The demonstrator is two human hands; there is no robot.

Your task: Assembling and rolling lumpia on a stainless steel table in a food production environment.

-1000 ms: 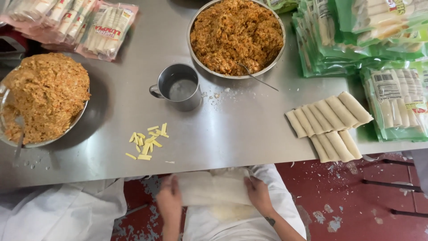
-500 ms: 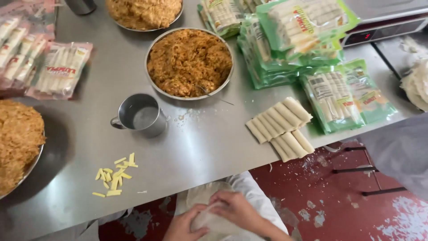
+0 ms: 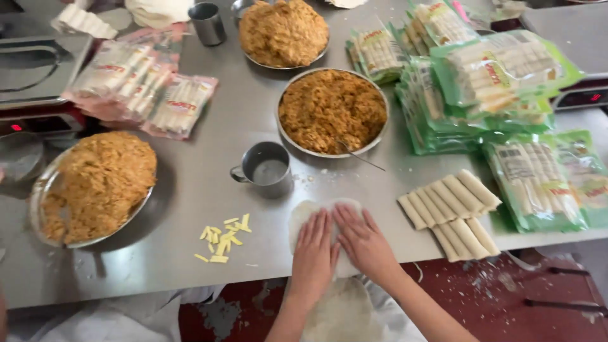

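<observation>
Head camera is looking down at a steel table (image 3: 190, 190) where both hands are pressing flat on a thin pale wrapper sheet (image 3: 304, 215) at the near edge. The left hand (image 3: 315, 250) is lying with fingers stretched straight toward twelve o'clock, palm down; the right hand (image 3: 362, 244) is lying just beside it, touching along the thumbs, its fingers angling toward eleven o'clock. Neither hand is gripping anything: all fingers are spread open and flat on the sheet. The wrapper is showing beyond the fingertips at twelve o'clock and to the left hand's ten o'clock, while its near part is hanging over the table edge toward the lap. Its long axis is running roughly from six to twelve o'clock, along the fingers.

At twelve o'clock from the hands, a metal mug (image 3: 269, 169) is standing near the sheet, and farther on a round pan of shredded orange filling (image 3: 332, 111) is holding a spoon (image 3: 358, 155). Finished rolls (image 3: 449, 206) are lying in rows at two o'clock of the right hand, closer to that hand. Small yellow sticks (image 3: 223, 236) are scattered at nine o'clock of the left hand.
</observation>
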